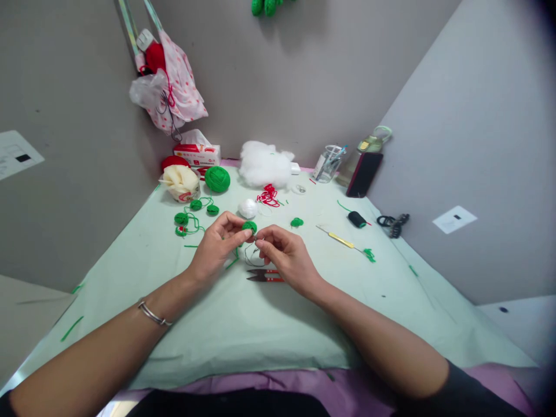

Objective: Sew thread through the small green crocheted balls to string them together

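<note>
My left hand (220,244) pinches a small green crocheted piece (249,226) between thumb and fingers, near the middle of the table. Close beside it, my right hand (284,253) has thumb and forefinger pressed together at the piece's lower right edge; what they grip is too small to make out. A dark thin thread (252,259) loops down below the fingertips. Dark-bladed snips with orange handles (264,275) lie just under the hands, partly behind my right hand. A white yarn ball (248,208) sits right behind the green piece.
Small green balls (212,210) and a green yarn ball (218,179) lie at left. White stuffing (264,165), red yarn (269,196) and a glass cup (329,164) are farther back. At right are a yellow-handled hook (341,240), black thread spool (357,219) and phone (365,175).
</note>
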Action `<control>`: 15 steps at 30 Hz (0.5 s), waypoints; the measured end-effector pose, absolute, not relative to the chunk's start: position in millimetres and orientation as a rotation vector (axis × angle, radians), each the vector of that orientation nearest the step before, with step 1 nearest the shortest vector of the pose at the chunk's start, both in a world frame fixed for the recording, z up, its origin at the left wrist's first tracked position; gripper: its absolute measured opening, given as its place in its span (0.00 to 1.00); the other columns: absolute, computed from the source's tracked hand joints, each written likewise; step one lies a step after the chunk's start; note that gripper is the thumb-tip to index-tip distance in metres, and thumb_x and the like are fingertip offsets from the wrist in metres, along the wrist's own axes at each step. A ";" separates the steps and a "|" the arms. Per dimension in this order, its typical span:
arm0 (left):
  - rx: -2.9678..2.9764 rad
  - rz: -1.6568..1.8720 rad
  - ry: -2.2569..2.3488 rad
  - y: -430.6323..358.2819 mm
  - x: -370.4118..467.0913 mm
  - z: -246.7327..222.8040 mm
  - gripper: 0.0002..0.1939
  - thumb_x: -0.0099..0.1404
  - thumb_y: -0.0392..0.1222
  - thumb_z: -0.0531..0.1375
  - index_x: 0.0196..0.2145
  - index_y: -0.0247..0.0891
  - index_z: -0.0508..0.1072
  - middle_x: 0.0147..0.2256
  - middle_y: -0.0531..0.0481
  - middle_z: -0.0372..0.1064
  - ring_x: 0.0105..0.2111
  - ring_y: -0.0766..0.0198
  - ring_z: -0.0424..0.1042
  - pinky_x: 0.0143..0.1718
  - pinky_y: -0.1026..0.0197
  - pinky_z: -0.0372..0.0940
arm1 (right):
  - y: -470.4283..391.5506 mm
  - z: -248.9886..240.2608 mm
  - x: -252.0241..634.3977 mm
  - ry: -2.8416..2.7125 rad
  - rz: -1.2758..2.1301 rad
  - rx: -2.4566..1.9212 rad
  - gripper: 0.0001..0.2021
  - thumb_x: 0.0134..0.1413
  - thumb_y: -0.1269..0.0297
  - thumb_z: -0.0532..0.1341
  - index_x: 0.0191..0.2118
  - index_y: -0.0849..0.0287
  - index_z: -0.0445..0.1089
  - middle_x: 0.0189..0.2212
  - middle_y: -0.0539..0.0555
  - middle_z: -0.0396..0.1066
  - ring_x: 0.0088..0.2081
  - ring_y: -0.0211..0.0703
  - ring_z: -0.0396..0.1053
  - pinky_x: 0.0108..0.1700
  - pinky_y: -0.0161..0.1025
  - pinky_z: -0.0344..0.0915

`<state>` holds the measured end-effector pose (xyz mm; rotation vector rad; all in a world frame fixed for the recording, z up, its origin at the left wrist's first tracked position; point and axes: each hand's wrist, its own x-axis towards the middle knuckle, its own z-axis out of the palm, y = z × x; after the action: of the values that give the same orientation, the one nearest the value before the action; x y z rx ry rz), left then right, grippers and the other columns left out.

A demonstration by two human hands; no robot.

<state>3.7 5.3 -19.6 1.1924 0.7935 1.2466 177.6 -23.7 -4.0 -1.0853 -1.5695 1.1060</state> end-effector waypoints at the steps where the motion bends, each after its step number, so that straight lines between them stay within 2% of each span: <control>1: 1.211 1.259 0.791 5.4 3.6 -19.9 0.13 0.59 0.43 0.70 0.35 0.39 0.70 0.32 0.55 0.71 0.34 0.65 0.73 0.39 0.61 0.66 | -23.6 -4.4 177.0 -1.551 1.127 -1.081 0.07 0.59 0.61 0.63 0.37 0.59 0.71 0.22 0.47 0.66 0.25 0.35 0.66 0.29 0.34 0.64; 7: 1.306 1.307 0.808 4.7 2.9 -20.7 0.11 0.60 0.42 0.70 0.35 0.40 0.71 0.31 0.54 0.72 0.34 0.65 0.72 0.38 0.62 0.66 | -20.9 -9.1 176.9 -1.518 1.155 -1.060 0.07 0.59 0.61 0.63 0.36 0.58 0.72 0.23 0.47 0.68 0.24 0.36 0.66 0.29 0.34 0.65; 15: 1.294 1.270 0.810 4.8 2.6 -21.7 0.12 0.60 0.44 0.69 0.36 0.40 0.70 0.32 0.53 0.74 0.35 0.63 0.74 0.40 0.59 0.68 | -17.8 -15.2 179.1 -1.621 0.953 -1.045 0.04 0.60 0.65 0.62 0.38 0.57 0.74 0.26 0.48 0.71 0.26 0.35 0.67 0.31 0.33 0.66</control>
<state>2.6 4.8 -21.7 1.2938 0.8098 1.2701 179.1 -17.8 -15.2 -1.0448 -1.6210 0.9532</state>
